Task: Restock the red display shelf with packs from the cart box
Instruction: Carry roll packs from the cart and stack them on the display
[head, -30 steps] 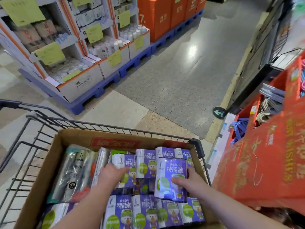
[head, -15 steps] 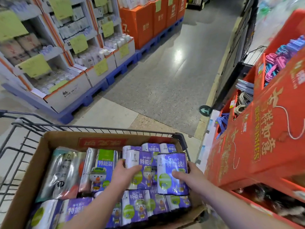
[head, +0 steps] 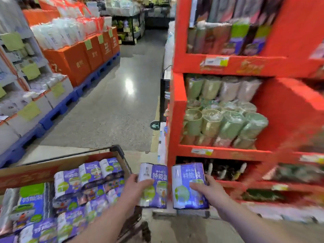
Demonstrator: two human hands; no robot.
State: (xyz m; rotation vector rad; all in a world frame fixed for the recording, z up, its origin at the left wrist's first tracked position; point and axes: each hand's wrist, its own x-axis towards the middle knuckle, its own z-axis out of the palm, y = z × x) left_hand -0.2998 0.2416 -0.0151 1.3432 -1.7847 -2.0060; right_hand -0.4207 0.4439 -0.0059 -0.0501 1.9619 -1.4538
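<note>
Directly ahead on the right stands the red display shelf (head: pixel 177 120), tall, with green and pale rolls (head: pixel 226 123) on its middle tier and a dark, partly filled bottom tier. Lower left, the cardboard cart box (head: pixel 35 170) sits in a wire cart (head: pixel 121 149), crowded with purple packs (head: pixel 87 172). Two more are out of the box, held in the air between cart and shelf. The left pack (head: pixel 156 174) and the right pack (head: pixel 187 174) are side by side, just apart. The left hand (head: pixel 135 187) grips its pack from the side, thumb across the front. The right hand (head: pixel 209 189) wraps the other pack the same way. Each pack is carried by one hand alone and the wrapping looks slick, so either could slip. The shelf's red upright is near the right pack and might clip it. The view is smeared, so the target tier is unclear.
</note>
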